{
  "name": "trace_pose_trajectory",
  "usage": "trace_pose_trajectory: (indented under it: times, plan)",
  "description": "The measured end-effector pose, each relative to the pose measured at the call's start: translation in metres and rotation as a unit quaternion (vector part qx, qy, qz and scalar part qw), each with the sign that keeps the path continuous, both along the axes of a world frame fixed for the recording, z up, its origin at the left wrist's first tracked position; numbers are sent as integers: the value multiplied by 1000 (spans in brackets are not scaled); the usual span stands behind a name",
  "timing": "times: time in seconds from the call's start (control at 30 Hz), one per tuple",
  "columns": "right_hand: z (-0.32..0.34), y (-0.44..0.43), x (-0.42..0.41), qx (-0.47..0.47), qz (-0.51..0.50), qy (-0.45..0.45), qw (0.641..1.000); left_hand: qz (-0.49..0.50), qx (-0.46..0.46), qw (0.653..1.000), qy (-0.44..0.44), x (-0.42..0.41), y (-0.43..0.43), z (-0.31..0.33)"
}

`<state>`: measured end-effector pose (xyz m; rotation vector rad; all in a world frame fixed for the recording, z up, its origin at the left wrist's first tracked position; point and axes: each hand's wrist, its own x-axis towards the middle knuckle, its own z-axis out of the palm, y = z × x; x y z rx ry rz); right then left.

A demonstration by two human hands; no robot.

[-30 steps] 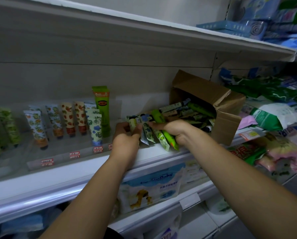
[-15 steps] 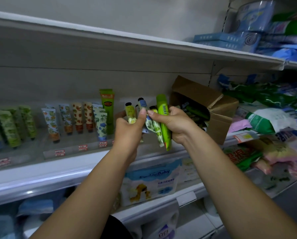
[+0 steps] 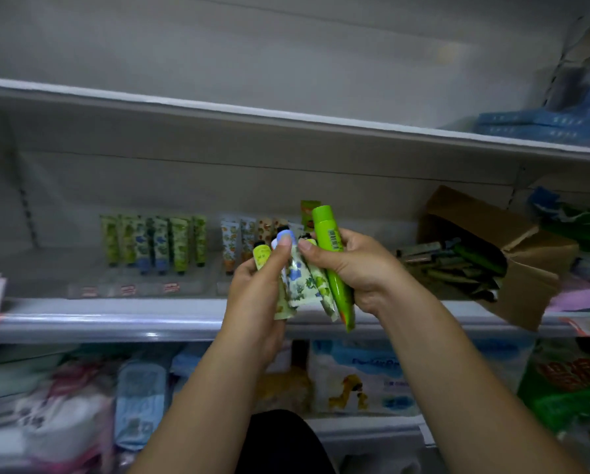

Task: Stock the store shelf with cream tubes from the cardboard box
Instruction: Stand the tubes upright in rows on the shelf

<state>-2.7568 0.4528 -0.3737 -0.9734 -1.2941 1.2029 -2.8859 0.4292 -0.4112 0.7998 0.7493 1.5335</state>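
Both hands hold a fan of cream tubes in front of the shelf (image 3: 115, 325). My right hand (image 3: 358, 268) grips a long bright green tube (image 3: 333, 265) and patterned small tubes (image 3: 304, 282). My left hand (image 3: 256, 295) pinches a yellow-green tube (image 3: 262, 256) and touches a blue cap with its thumb. The cardboard box (image 3: 512, 241) lies on its side at the right of the shelf, with more tubes (image 3: 447, 265) spilling from its mouth. Stocked tubes (image 3: 153, 244) stand in rows at the back left.
An upper shelf (image 3: 286, 121) overhangs the work area, with blue packages (image 3: 540, 123) at its right. Green and pink packets crowd the shelf right of the box. Baby-wipe packs (image 3: 358, 378) and other bags fill the lower shelf. Red price tags (image 3: 127, 289) line the front rail.
Both hands have lifted the bunch of tubes from the box mouth and carried it left, up in front of the shelf. The view has swung left, so the box now sits further right.
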Motion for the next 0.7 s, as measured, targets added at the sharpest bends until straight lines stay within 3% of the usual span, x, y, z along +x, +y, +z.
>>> trace_pose_trajectory:
  times: [0.27,0.7]
  plan:
    - [-2,-15,-77,-34,70,22,997,85,-44,994,-56,-63,-29,-18]
    - [-31,-40,-163,-2,77,-64,995,137,-55,986,-77,-117,-54,-43]
